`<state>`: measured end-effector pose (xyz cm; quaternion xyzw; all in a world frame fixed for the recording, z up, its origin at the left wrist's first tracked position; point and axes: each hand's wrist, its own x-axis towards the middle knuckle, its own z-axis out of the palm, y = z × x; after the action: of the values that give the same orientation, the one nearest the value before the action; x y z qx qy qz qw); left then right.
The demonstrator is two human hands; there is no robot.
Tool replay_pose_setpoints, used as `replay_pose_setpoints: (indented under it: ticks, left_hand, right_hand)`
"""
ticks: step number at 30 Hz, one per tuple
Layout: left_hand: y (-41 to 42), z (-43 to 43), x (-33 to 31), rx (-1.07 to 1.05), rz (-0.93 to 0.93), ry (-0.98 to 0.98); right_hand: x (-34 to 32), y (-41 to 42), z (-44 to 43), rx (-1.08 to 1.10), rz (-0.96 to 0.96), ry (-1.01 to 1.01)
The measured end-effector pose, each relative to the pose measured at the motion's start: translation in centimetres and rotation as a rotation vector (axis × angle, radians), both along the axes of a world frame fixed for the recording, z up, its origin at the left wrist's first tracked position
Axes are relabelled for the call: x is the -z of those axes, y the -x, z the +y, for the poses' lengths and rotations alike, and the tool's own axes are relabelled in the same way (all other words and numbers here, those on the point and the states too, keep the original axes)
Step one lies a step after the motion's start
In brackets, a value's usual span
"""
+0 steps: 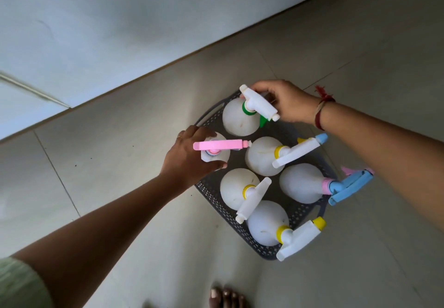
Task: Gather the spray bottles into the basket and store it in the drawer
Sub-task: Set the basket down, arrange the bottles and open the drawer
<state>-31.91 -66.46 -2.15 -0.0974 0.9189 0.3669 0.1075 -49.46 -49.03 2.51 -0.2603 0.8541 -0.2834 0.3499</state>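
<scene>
- The tiled floor [120, 175] fills most of the frame, running from lower left to upper right, with a pale wall [120, 19] across the upper left.
- The grey perforated basket [211, 187] sits on the floor right of centre, its long side slanting from upper left to lower right, and it holds six white spray bottles standing upright in two rows.
- The left arm [101, 221] reaches in from the lower left corner; the right arm [384, 144] comes in from the right edge, with red thread bands at the wrist.
- The left hand [185, 159] is at the basket's left edge, its fingers [216, 165] curled round the body of the pink-topped bottle [216, 146], which stands in the middle of the left row.
- The right hand [288, 101] is at the basket's upper end, its fingers closed on the white trigger head of the green-collared bottle [237, 118].
- The yellow-collared bottle with a blue nozzle tip [262, 154] stands at the centre, just beside both held bottles.
- The bottle with a blue trigger head [302, 183] stands at the right, its head hanging out over the basket rim.
- Two more yellow-collared bottles stand nearest the bottom of the frame, one [237, 187] on the left row and one [264, 223] at the lowest corner.
- Bare toes [225, 295] show at the bottom edge.
</scene>
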Motion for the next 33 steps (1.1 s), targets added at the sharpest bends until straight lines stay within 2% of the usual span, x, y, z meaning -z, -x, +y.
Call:
replay_pose_setpoints:
  ticks: [2,6,9,11,15,19,21,26,33]
  left_hand:
    - [-0.4,-0.5,-0.8,0.01,-0.07,-0.029]
    - [-1.8,-1.5,-4.9,-0.048,-0.117,-0.041]
    - [-2.1,-2.1,-8.2,-0.131,-0.055,-0.033]
    - [-1.6,-2.0,-10.0,-0.095,-0.007,0.047]
    - [0.3,-0.7,-11.1,0.228,-0.202,0.399]
    - [1.6,0.9,-10.2,0.403,-0.212,0.636]
    - [1.8,1.1,-9.7,0.409,-0.202,0.667]
    - [0.9,0.6,-9.1,0.339,-0.229,0.633]
    - [1.0,0.4,-9.0,0.345,-0.195,0.601]
  right_hand:
    - [-1.2,0.2,0.6,0.11,0.01,0.001]
    - [-5.7,-0.1,1.7,0.396,-0.108,0.048]
    - [-8.2,-1.4,1.6,0.287,-0.013,-0.109]
    - [-9.0,-2.4,0.8,0.18,0.096,-0.213]
    - [-8.2,-3.7,-1.4,0.022,0.264,-0.352]
    - [-7.2,-4.1,-2.7,0.014,0.373,-0.458]
    - [-7.3,-3.9,-3.0,0.004,0.427,-0.473]
    - [-8.1,-3.6,-3.2,-0.194,0.521,-0.524]
    - [-8.1,-4.3,-2.6,-0.175,0.52,-0.522]
